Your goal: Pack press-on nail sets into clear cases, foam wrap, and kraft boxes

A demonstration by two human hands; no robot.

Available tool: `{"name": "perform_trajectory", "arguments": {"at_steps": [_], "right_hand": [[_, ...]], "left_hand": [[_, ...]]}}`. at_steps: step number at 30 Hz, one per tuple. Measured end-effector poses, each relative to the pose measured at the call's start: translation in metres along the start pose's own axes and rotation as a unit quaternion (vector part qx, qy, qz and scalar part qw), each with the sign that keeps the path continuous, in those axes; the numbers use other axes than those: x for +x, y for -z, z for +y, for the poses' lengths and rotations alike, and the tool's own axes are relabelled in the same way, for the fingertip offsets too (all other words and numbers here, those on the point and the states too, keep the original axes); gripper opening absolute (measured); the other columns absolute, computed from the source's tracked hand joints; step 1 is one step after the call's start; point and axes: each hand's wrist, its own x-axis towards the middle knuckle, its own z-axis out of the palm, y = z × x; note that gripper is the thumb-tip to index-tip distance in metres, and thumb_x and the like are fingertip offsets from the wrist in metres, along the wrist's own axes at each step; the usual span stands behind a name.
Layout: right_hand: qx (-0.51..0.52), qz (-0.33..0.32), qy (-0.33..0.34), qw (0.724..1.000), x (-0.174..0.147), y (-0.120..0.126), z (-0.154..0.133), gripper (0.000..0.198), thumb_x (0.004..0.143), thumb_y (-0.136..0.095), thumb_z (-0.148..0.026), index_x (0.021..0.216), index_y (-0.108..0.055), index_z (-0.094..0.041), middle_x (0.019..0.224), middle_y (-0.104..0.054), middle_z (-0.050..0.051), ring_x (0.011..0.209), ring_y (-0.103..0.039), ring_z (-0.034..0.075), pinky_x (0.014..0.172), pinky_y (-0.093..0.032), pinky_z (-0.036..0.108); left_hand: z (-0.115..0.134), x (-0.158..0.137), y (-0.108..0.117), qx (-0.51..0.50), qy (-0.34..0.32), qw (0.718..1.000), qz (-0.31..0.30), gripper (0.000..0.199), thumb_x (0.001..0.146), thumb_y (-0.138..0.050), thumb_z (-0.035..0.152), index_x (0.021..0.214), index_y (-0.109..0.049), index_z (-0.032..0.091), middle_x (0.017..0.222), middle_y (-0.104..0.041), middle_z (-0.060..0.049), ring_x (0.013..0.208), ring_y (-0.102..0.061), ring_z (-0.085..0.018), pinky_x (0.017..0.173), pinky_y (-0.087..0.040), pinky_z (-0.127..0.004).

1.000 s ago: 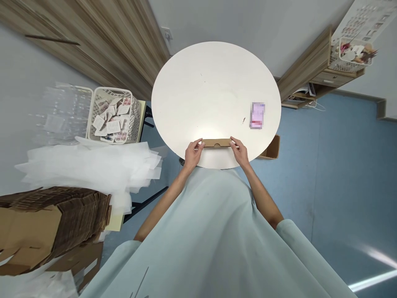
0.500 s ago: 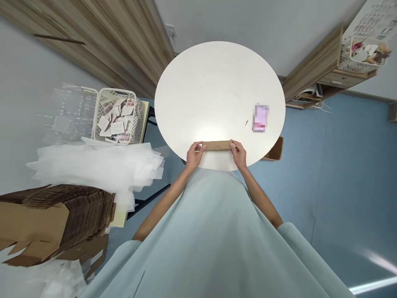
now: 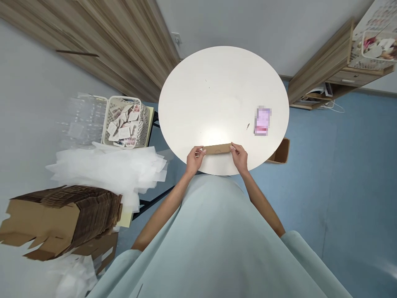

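A small brown cardboard box (image 3: 217,149) is held at the near edge of the round white table (image 3: 223,82). My left hand (image 3: 195,158) pinches its left end between thumb and fingers. At the opposite end, my right hand (image 3: 238,156) grips the right corner the same way. The long narrow side of the box faces me, with a half-round thumb notch in it. What may be inside the box is hidden.
A blurred pink rectangular item (image 3: 262,121) lies on the table's right side. Left stand a white basket (image 3: 140,124) of small packets, white sheets (image 3: 108,167) and a stack of folded cardboard (image 3: 96,211). An open cardboard box (image 3: 281,151) is on the floor at right.
The view has shifted slightly, so the surroundings sit further right and lower. The box is now a little tilted, its right end higher in view; both hands keep their hold.
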Motion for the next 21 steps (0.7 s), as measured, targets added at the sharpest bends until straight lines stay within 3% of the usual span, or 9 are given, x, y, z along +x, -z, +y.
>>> {"name": "perform_trajectory", "arguments": {"at_steps": [8, 14, 21], "right_hand": [[0.003, 0.033, -0.003, 0.999, -0.033, 0.001, 0.007, 0.05, 0.104, -0.059, -0.059, 0.132, -0.08, -0.024, 0.134, -0.078, 0.011, 0.122, -0.066, 0.028, 0.093, -0.06, 0.042], [0.019, 0.055, -0.026, 0.998, -0.069, -0.006, 0.031, 0.048, 0.1, -0.063, -0.059, 0.127, -0.082, -0.024, 0.13, -0.079, 0.011, 0.121, -0.065, 0.03, 0.089, -0.062, 0.042], [0.003, 0.037, -0.085, 0.996, -0.097, -0.014, 0.061, 0.041, 0.096, -0.068, -0.055, 0.113, -0.086, -0.023, 0.12, -0.083, 0.01, 0.108, -0.074, 0.027, 0.097, -0.06, 0.042]], "left_hand": [[-0.01, -0.027, -0.004, -0.02, 0.007, 1.0, 0.011, 0.039, 0.096, -0.071, 0.051, 0.124, -0.068, 0.023, 0.108, -0.069, -0.005, 0.102, -0.073, -0.021, 0.088, -0.059, -0.032], [-0.03, -0.047, -0.002, -0.015, 0.042, 0.999, 0.001, 0.048, 0.091, -0.079, 0.048, 0.129, -0.067, 0.021, 0.121, -0.072, -0.012, 0.117, -0.074, -0.028, 0.097, -0.061, -0.04], [-0.058, -0.045, -0.003, 0.028, 0.069, 0.997, -0.028, 0.042, 0.092, -0.078, 0.039, 0.125, -0.073, 0.014, 0.131, -0.074, -0.02, 0.11, -0.077, -0.031, 0.102, -0.061, -0.048]]}}
